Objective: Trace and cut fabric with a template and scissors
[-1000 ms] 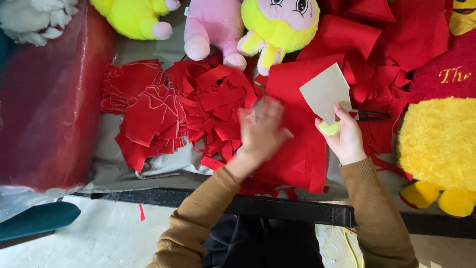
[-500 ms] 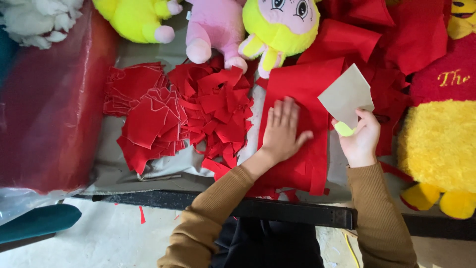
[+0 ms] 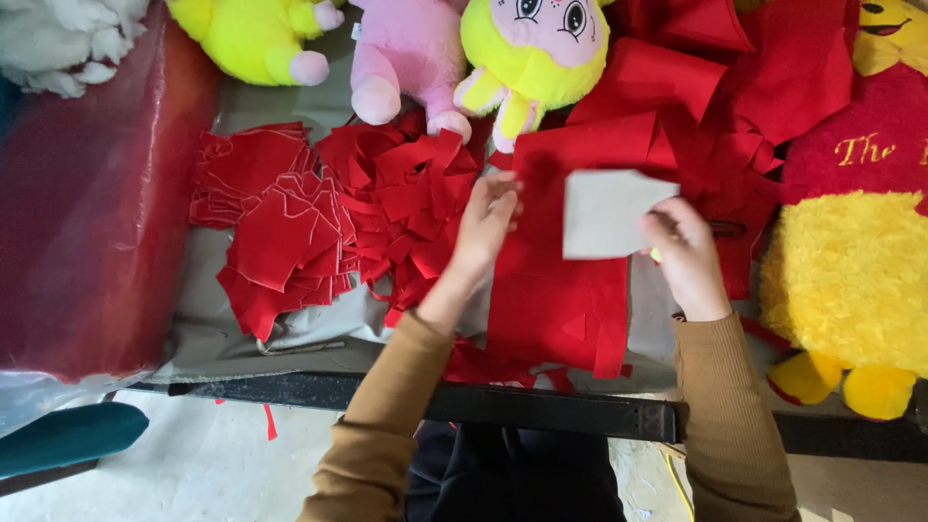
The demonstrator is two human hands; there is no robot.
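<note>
The fingers [image 3: 667, 224] of the right hand [image 3: 688, 259] are closed on the right edge of a grey card template [image 3: 607, 214], which is held flat above a long red felt strip [image 3: 565, 261]. A small yellow object is partly seen under that hand; its kind cannot be told. The fingers [image 3: 503, 193] of the left hand [image 3: 483, 224] are extended and loosely together, resting on the strip's left edge just beside the template, nothing being gripped. The strip is laid lengthwise on the grey-covered counter [image 3: 290, 333]. To its left, a heap of cut red pieces [image 3: 329, 217] is spread. Beyond the strip, a pink plush toy [image 3: 411, 53] and a yellow-faced plush toy [image 3: 536, 48] are lined up; a large yellow and red plush [image 3: 851, 261] is set at the right. A red bundle [image 3: 92, 203] is seen at far left.
</note>
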